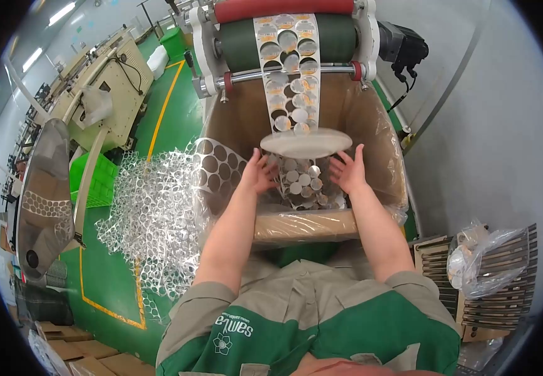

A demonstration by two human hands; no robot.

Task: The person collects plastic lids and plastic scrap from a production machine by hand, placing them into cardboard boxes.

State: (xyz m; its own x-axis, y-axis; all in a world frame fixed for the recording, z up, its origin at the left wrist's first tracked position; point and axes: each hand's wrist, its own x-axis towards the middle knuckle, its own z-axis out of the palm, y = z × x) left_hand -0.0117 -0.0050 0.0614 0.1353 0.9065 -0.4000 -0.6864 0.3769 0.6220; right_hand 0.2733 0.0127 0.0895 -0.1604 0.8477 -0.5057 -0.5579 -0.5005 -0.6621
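My left hand (260, 172) is over the left part of a lined cardboard box (287, 227), its fingers spread and nothing gripped in them. Opposite it, my right hand (348, 170) is also open, palm turned inward. Between and just beyond both hands is a pale, flat, oval-looking disc (306, 144), smeared by motion; its edges overlap my fingertips in this view. Below it in the box lie several small round cut-outs (303, 182), silvery and white. A printed strip (288, 41) with round cuts comes down from the roller behind the disc.
A machine with a green roller (240, 42) and red roller (284, 9) stands over the box's far side. Punched silver scrap web (155, 216) piles up at left and hangs over the box edge. Slatted wood (494, 301) with plastic wrap (497, 260) is at right.
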